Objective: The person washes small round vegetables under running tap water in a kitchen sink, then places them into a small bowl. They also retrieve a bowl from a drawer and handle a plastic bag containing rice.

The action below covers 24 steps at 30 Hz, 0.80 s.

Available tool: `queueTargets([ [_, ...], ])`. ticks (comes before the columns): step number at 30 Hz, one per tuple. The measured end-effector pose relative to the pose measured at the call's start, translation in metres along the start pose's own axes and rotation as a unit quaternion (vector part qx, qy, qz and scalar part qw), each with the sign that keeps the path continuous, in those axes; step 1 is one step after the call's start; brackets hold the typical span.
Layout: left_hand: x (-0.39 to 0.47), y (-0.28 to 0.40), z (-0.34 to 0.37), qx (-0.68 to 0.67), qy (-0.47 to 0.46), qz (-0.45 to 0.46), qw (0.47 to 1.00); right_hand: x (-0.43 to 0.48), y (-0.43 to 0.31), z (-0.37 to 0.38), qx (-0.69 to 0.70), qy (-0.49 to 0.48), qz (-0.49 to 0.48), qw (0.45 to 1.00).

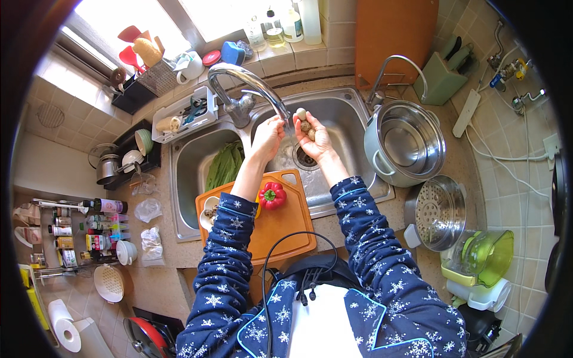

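Note:
Over the right sink basin, my right hand cups several small speckled eggs, with a paler one at the top near the fingertips. My left hand is beside the spout end of the chrome faucet, fingers curled; whether they hold anything cannot be seen. Water runs from the spout between the hands. Below, an orange cutting board lies across the sinks' front edge. On it are a red bell pepper and a white dish with small speckled things, partly hidden by my left sleeve.
Leafy greens lie in the left basin. At right stand a large pot, a metal steamer and a green knife block. A white cutlery basket is behind the left basin. A black cable loops over the board's front edge.

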<state>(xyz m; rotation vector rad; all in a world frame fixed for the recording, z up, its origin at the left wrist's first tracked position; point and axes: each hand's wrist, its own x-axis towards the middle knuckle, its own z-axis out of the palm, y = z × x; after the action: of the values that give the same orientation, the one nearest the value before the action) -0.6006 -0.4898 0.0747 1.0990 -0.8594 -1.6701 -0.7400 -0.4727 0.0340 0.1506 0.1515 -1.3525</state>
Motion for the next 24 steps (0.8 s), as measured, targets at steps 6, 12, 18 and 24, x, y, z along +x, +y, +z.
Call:
queueTargets([
  [6, -0.01, 0.007, 0.015, 0.117, 0.075, -0.02, 0.99, -0.003, -0.006, -0.001, 0.011, 0.007, 0.008, 1.0],
  [12, 0.005, -0.013, 0.011, 0.225, 0.092, 0.192, 0.951, 0.005, 0.004, -0.003, 0.035, 0.035, 0.006, 0.999],
  [18, -0.029, 0.005, 0.023, 0.311, 0.073, 0.247, 0.915, 0.009, 0.011, -0.01, 0.023, 0.01, 0.016, 1.0],
  [24, -0.023, -0.003, 0.012, 0.433, 0.088, 0.372, 0.816, 0.027, 0.012, -0.028, 0.091, -0.082, 0.079, 0.989],
])
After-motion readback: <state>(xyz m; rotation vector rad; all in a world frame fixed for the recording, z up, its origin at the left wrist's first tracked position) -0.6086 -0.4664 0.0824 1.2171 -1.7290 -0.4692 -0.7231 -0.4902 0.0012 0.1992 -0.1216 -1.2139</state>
